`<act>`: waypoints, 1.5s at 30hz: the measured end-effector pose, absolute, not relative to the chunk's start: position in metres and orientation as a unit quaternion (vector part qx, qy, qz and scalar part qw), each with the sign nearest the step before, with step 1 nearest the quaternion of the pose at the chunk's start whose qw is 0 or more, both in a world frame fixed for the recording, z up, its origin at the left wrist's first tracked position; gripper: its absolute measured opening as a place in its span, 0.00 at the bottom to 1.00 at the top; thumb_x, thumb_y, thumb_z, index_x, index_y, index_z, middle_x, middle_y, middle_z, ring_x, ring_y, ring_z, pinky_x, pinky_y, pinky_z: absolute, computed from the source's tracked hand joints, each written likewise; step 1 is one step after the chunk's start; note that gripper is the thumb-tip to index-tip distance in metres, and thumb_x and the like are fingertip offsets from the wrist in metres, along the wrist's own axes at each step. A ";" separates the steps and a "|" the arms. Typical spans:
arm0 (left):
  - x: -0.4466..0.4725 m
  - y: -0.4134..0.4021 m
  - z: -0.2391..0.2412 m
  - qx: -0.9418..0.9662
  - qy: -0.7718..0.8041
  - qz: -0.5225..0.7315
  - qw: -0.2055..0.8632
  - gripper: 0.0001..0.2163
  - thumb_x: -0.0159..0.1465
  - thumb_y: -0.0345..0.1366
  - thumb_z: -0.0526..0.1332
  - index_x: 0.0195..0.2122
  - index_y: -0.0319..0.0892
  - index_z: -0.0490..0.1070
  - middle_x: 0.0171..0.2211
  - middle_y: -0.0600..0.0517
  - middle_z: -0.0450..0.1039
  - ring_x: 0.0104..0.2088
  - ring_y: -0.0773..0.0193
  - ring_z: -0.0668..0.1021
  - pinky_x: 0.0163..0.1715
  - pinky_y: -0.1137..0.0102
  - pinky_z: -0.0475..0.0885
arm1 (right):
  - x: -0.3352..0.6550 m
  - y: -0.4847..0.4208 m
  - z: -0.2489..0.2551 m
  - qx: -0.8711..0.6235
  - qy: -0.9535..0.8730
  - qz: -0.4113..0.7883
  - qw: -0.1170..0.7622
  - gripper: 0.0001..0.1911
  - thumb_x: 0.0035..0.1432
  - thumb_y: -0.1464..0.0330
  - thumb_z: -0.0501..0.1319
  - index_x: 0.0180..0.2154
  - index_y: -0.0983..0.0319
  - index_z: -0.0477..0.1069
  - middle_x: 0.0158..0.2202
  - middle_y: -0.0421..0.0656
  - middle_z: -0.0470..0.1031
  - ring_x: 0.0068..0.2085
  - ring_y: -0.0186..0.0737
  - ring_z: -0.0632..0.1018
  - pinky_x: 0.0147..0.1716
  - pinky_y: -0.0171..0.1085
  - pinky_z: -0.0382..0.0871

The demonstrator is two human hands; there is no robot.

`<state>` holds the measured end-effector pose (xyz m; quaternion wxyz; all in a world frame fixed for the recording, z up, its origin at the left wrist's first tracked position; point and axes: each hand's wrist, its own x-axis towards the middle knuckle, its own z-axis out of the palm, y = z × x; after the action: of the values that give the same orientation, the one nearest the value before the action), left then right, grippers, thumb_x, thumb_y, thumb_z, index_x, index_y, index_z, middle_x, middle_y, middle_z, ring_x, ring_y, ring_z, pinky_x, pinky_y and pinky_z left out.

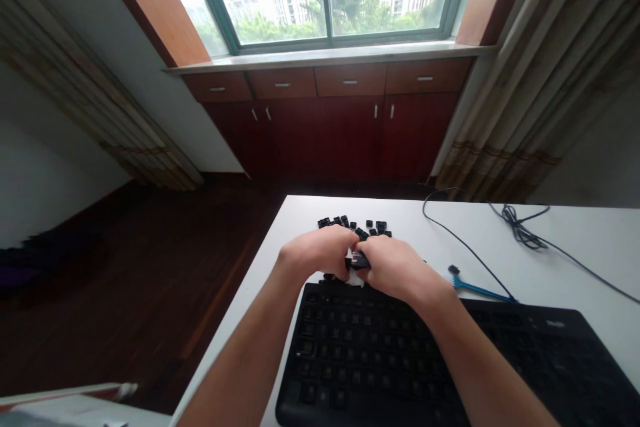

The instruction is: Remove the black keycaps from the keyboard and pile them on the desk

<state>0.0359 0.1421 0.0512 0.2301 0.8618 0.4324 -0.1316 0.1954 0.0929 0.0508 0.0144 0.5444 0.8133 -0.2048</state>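
Observation:
Above the far edge of the black keyboard [360,340], my two hands meet with fingers closed. My left hand [325,250] and my right hand [395,265] pinch a small black keycap [359,260] between them. A piece of white tissue [355,278] shows beneath and between the fingers; which hand grips it I cannot tell. Loose black keycaps [381,226] are scattered just beyond my hands, and a few more show beside my left fingers. The keyboard's key positions look stripped of their caps.
A blue brush [477,289] with dark bristles lies right of my right hand, touching a black cable [470,247]. Farther right is a coiled cable bundle [520,230]. The white table [260,287] ends at the left and far sides. Red cabinets [320,133] stand under the window.

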 end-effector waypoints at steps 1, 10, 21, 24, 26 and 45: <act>0.035 0.143 0.050 0.861 0.436 -0.130 0.227 0.13 0.49 0.34 0.70 0.37 0.44 0.77 0.34 0.53 0.80 0.32 0.59 0.79 0.26 0.72 0.66 | 0.194 0.093 0.048 0.548 0.812 -0.201 0.012 0.11 0.60 0.64 0.64 0.45 0.58 0.78 0.43 0.46 0.82 0.42 0.48 0.82 0.36 0.38 0.68; 0.028 0.148 0.044 0.857 0.448 -0.124 0.221 0.15 0.49 0.29 0.66 0.40 0.44 0.78 0.36 0.50 0.80 0.32 0.58 0.79 0.26 0.72 0.67 | 0.184 0.098 0.037 0.595 0.788 -0.156 0.018 0.12 0.61 0.65 0.65 0.46 0.58 0.77 0.42 0.47 0.82 0.42 0.50 0.82 0.34 0.38 0.68; 0.030 0.145 0.043 0.857 0.450 -0.106 0.229 0.07 0.54 0.31 0.64 0.34 0.42 0.80 0.30 0.48 0.80 0.29 0.57 0.78 0.24 0.70 0.63 | 0.179 0.096 0.042 0.596 0.789 -0.143 0.041 0.10 0.63 0.65 0.62 0.45 0.55 0.80 0.40 0.49 0.83 0.41 0.54 0.83 0.34 0.41 0.69; 0.028 0.147 0.041 0.859 0.445 -0.099 0.235 0.08 0.53 0.29 0.64 0.33 0.43 0.81 0.28 0.48 0.79 0.28 0.58 0.77 0.25 0.70 0.64 | 0.178 0.095 0.042 0.593 0.791 -0.148 0.037 0.11 0.61 0.66 0.64 0.45 0.56 0.80 0.41 0.49 0.83 0.41 0.54 0.83 0.34 0.41 0.69; 0.027 0.148 0.040 0.857 0.445 -0.091 0.242 0.09 0.53 0.28 0.65 0.33 0.44 0.81 0.28 0.48 0.79 0.28 0.58 0.77 0.26 0.70 0.65 | 0.178 0.095 0.041 0.592 0.790 -0.152 0.032 0.11 0.60 0.66 0.64 0.45 0.55 0.80 0.41 0.50 0.83 0.41 0.55 0.83 0.34 0.41 0.69; -0.016 0.171 0.035 0.611 0.306 0.217 0.697 0.16 0.58 0.40 0.73 0.43 0.37 0.77 0.39 0.46 0.79 0.38 0.62 0.82 0.43 0.67 0.78 | 0.203 0.105 0.054 0.545 0.738 -0.292 -0.272 0.18 0.55 0.59 0.70 0.46 0.54 0.73 0.35 0.38 0.81 0.35 0.40 0.79 0.34 0.36 0.66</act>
<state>-0.0164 0.1706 0.0352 0.6969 0.6111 0.3063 0.2168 0.2028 0.1051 0.0538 -0.2723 0.5447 0.7377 -0.2915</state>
